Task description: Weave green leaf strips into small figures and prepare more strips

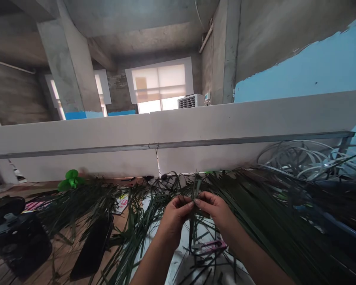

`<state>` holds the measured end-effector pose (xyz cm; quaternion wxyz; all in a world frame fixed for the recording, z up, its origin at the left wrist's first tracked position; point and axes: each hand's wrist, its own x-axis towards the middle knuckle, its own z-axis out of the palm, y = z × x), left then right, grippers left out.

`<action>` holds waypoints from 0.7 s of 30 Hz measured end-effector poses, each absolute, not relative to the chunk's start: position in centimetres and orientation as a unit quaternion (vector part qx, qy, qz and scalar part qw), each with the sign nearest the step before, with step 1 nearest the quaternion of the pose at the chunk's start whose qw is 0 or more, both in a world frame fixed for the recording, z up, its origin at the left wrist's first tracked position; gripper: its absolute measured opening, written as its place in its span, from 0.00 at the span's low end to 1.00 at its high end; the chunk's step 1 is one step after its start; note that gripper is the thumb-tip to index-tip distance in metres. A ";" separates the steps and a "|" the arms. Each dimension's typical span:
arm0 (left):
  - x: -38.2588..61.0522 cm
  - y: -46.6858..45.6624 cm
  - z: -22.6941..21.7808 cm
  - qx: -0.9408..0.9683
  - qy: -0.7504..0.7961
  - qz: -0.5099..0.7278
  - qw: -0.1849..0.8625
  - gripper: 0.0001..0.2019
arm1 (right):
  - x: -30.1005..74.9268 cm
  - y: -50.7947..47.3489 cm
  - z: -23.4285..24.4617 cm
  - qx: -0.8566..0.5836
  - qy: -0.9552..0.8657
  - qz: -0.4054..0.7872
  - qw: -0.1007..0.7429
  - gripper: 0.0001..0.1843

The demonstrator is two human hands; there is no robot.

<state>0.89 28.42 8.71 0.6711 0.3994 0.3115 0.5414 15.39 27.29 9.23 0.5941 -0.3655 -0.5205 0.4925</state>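
Both hands meet over the middle of the worktop, thumbs and fingertips nearly touching. Between them stands a dark green leaf strip, with its lower end hanging down below the fingers. My left hand pinches the strip from the left side. From the right, my right hand pinches it at the same spot. Any fold or knot right at the fingertips is too small to make out. Beneath the hands, a pink tool with a metal part lies among cut leaf bits on a white surface.
Long green leaves are piled at the right, with coiled pale straps behind. More cut leaves spread leftward. A black flat object, a black lidded container and a green plastic item stand left. A white partition runs behind.
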 end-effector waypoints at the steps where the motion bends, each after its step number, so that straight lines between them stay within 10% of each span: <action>1: 0.9 28.5 8.6 0.403 0.311 0.542 0.669 0.21 | 15.4 27.3 9.2 -0.366 -0.514 0.497 0.596 0.17; 21: -0.1 30.7 7.1 0.354 0.351 0.621 0.605 0.23 | 22.2 27.9 12.5 -0.270 -0.302 0.451 0.795 0.20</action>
